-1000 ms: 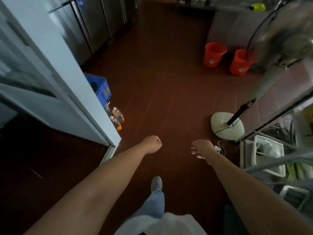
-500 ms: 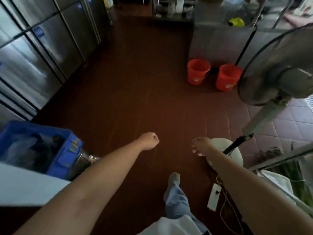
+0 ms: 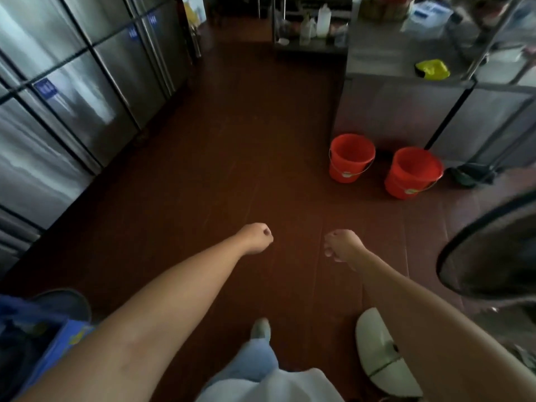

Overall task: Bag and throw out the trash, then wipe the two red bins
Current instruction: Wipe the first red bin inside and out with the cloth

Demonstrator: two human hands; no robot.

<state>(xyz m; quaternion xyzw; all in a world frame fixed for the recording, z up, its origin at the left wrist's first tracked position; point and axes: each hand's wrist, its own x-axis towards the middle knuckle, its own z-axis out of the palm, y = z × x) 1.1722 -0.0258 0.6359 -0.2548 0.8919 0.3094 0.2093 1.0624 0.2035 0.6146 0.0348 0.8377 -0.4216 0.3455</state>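
The left grip (image 3: 256,237) is clenched into an empty fist over the dark brown floor (image 3: 232,158). The right grip (image 3: 342,248), fingers curled under, grasps nothing. At one o'clock the first round red plastic bin (image 3: 351,158) and the second round red plastic bin (image 3: 413,172) stand upright on the floor, side by side but apart, before the steel desk (image 3: 391,111), which carries a crumpled yellow cloth (image 3: 432,69).

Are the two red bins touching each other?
No, a strip of dark floor shows between the left red bin and the right red bin.
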